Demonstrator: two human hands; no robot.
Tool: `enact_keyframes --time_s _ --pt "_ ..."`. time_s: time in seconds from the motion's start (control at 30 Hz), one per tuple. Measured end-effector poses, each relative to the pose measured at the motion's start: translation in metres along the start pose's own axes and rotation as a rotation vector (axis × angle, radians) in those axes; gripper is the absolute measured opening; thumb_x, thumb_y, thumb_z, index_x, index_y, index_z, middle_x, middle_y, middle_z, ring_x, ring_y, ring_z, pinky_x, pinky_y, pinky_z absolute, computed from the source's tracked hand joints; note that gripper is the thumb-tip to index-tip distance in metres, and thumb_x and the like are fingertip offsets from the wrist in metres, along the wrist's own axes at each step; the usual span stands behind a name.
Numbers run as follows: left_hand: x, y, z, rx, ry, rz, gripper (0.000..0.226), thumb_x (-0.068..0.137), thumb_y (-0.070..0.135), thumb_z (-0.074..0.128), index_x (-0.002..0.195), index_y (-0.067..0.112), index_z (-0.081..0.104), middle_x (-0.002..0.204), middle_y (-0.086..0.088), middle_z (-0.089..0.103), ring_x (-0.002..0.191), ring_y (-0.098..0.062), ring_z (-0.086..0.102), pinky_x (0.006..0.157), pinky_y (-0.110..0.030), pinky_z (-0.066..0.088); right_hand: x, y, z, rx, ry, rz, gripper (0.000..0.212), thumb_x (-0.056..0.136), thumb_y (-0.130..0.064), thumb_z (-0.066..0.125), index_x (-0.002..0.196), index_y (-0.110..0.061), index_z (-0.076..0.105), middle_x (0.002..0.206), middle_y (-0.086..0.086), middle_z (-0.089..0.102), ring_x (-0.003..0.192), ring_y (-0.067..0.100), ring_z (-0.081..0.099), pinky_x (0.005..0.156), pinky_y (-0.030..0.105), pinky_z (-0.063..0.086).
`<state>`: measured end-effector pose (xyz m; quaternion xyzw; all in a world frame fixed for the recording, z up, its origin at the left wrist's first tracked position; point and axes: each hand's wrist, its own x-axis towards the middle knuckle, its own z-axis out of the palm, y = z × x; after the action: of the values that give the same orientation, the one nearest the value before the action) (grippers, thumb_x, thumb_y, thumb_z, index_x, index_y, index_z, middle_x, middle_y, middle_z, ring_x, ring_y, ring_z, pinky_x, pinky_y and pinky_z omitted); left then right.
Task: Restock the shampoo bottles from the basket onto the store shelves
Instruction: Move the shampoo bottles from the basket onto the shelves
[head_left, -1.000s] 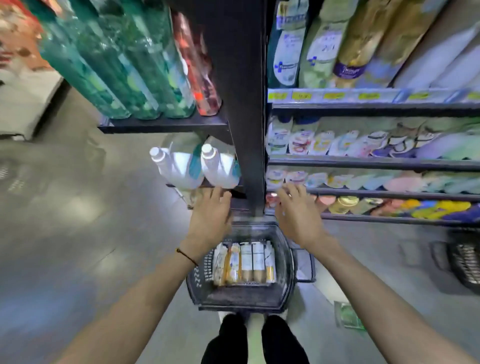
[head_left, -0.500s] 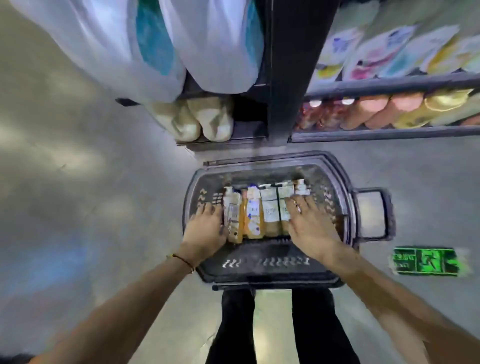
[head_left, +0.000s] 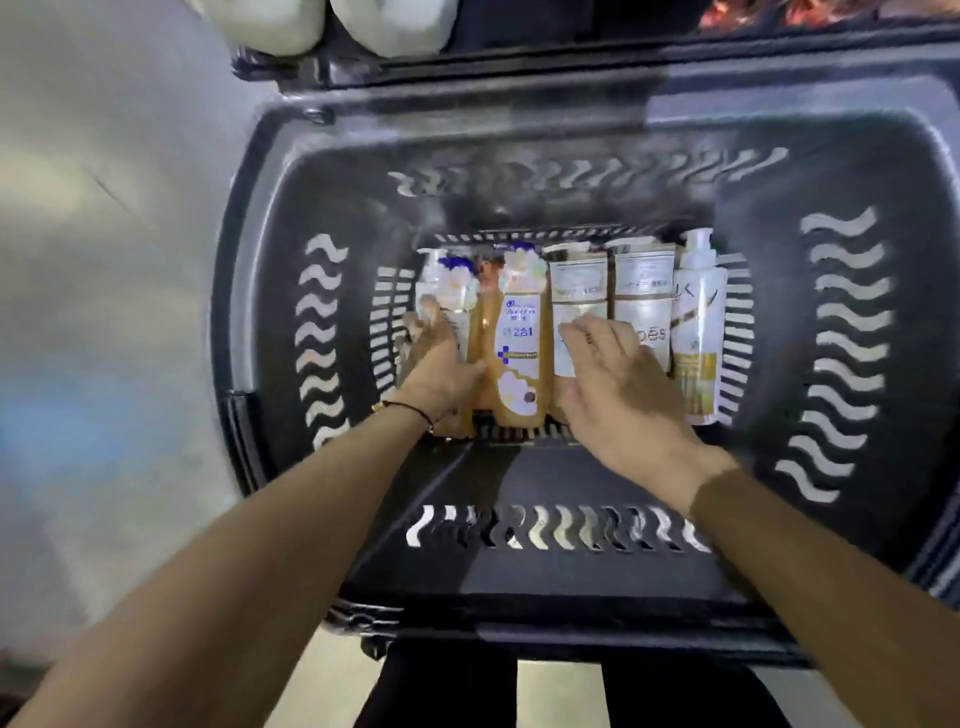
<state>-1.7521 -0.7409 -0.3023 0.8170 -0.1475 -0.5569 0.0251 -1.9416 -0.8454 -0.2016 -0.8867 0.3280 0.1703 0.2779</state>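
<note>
A black plastic basket (head_left: 260, 291) stands on the floor below me, with several shampoo bottles lying side by side in its bottom. My left hand (head_left: 439, 366) lies over the leftmost white pump bottle (head_left: 448, 285), fingers curled down its left side and thumb against the amber bottle (head_left: 519, 353). My right hand (head_left: 618, 400) rests with spread, straight fingers on a beige bottle with a white label (head_left: 579, 291). To its right lie a matching beige bottle (head_left: 644, 291) and a white and gold pump bottle (head_left: 698, 322).
The bottom store shelf (head_left: 519, 52) runs just past the basket's far rim, with large white bottles (head_left: 296, 23) on it at the top left. Grey floor (head_left: 104, 312) spreads to the left. My dark trouser legs (head_left: 441, 691) stand against the basket's near rim.
I have bent down from the shelves to the basket, which now fills the view. Both hands dropped from shelf height onto the bottles; the left hand has closed round the leftmost one.
</note>
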Motion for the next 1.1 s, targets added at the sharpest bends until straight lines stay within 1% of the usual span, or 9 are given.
enact_keyframes --time_s 0.07,0.17,0.27,0.33,0.47,0.63,0.83,0.97,1.1 --pt "-0.001 -0.004 0.000 -0.012 -0.005 -0.043 0.084 0.076 0.061 0.066 0.142 0.014 0.044 0.121 -0.007 0.070 0.097 -0.029 0.072 0.083 -0.046 0.063 0.003 0.000 0.004 0.011 -0.019 0.013 0.053 0.090 -0.011 0.061 0.140 0.002 0.049 0.141 0.020 0.050 0.128 0.038 0.046 0.098 0.050 0.049" --pt "-0.020 -0.002 -0.010 -0.056 -0.019 -0.055 0.048 0.087 0.044 0.069 0.120 0.012 0.054 0.103 -0.013 0.073 0.087 -0.033 0.074 0.076 -0.043 0.065 0.008 -0.007 0.001 0.053 -0.060 0.081 0.053 0.092 -0.013 0.057 0.142 -0.002 0.045 0.142 0.015 0.045 0.127 0.033 0.043 0.097 0.052 0.049" --pt "-0.057 0.013 -0.037 -0.012 0.079 0.000 0.090 0.073 0.058 0.075 0.141 0.016 0.035 0.093 -0.018 0.069 0.076 -0.030 0.070 0.066 -0.035 0.061 0.017 -0.017 0.000 0.053 -0.089 0.130 0.053 0.096 -0.019 0.053 0.146 -0.008 0.039 0.143 0.009 0.041 0.130 0.028 0.038 0.101 0.046 0.046" --pt "-0.085 0.023 -0.051 0.022 0.173 0.095 0.093 0.074 0.048 0.078 0.145 0.022 0.024 0.093 -0.003 0.059 0.075 -0.018 0.060 0.065 -0.025 0.051 0.027 -0.025 0.002 0.036 -0.083 0.144 0.051 0.100 -0.024 0.050 0.148 -0.010 0.037 0.146 0.007 0.038 0.133 0.026 0.035 0.105 0.040 0.043" --pt "-0.148 0.042 -0.075 -0.011 0.394 0.280 0.094 0.062 0.054 0.076 0.141 0.039 0.029 0.110 -0.004 0.051 0.092 -0.020 0.051 0.074 -0.042 0.055 0.052 -0.044 0.015 -0.008 -0.004 0.316 0.067 0.093 -0.022 0.063 0.151 -0.009 0.031 0.150 0.015 0.029 0.134 0.033 0.030 0.108 0.043 0.039" --pt "-0.189 0.031 -0.082 0.059 0.676 0.277 0.102 0.059 0.071 0.065 0.146 0.026 0.035 0.119 0.005 0.047 0.099 -0.021 0.059 0.068 -0.034 0.043 0.069 -0.061 0.066 -0.021 0.144 0.510 0.088 0.076 -0.030 0.079 0.149 -0.009 0.037 0.151 0.016 0.036 0.127 0.036 0.033 0.102 0.051 0.029" --pt "-0.197 0.019 -0.089 -0.089 0.707 0.317 0.080 0.051 0.062 0.069 0.127 0.043 0.053 0.097 0.015 0.046 0.084 0.014 0.050 0.071 0.001 0.038 0.068 -0.080 0.099 0.039 0.378 0.547 0.071 0.086 -0.028 0.069 0.151 -0.016 0.041 0.132 0.018 0.054 0.117 0.037 0.050 0.099 0.047 0.039" --pt "-0.195 0.018 -0.090 -0.161 0.708 0.372 0.067 0.051 0.051 0.076 0.112 0.053 0.047 0.094 0.014 0.048 0.085 0.012 0.054 0.070 0.004 0.036 0.076 -0.082 0.098 0.055 0.375 0.599 0.079 0.087 -0.030 0.074 0.150 -0.001 0.036 0.126 0.022 0.055 0.114 0.036 0.053 0.098 0.045 0.045" --pt "-0.195 0.017 -0.088 -0.147 0.740 0.414 0.078 0.054 0.057 0.071 0.127 0.031 0.059 0.096 0.005 0.052 0.088 0.010 0.051 0.073 0.001 0.037 0.086 -0.082 0.094 0.332 0.222 0.617 0.085 0.077 -0.023 0.084 0.143 0.003 0.039 0.137 0.029 0.046 0.121 0.041 0.053 0.099 0.043 0.047"
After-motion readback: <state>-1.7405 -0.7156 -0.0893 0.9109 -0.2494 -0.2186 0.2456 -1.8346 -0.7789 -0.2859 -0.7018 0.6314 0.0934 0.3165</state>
